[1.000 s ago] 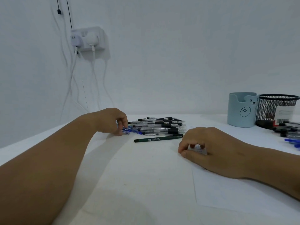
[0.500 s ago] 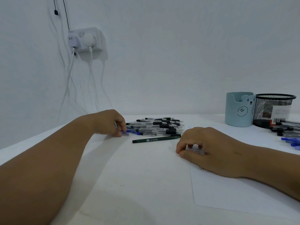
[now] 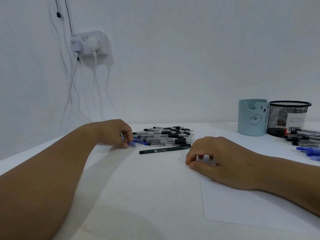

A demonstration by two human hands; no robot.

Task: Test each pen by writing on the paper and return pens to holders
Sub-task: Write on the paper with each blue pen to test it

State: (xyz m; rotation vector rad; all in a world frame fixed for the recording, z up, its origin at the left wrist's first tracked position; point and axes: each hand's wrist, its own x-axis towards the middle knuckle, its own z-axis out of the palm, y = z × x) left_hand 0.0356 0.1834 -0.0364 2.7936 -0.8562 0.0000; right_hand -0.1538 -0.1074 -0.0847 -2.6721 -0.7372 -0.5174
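Note:
A pile of clear pens with black caps [image 3: 166, 136] lies at the middle of the white table. My left hand [image 3: 116, 133] is at the pile's left end, its fingertips pinching a blue pen [image 3: 132, 144] that lies on the table. A dark green pen [image 3: 164, 150] lies alone in front of the pile. My right hand [image 3: 218, 160] rests on the top left corner of the white paper [image 3: 251, 208], fingers loosely curled and holding nothing. A light blue bear holder [image 3: 252, 117] and a black mesh holder [image 3: 289, 118] stand at the back right.
More black pens [image 3: 304, 135] and blue pens [image 3: 310, 152] lie in front of the mesh holder at the right edge. A wall socket [image 3: 90, 45] with white cables hanging down sits on the wall at the back left.
My left hand has pulled the blue pen slightly left, away from the pile. My right hand has stayed on the paper.

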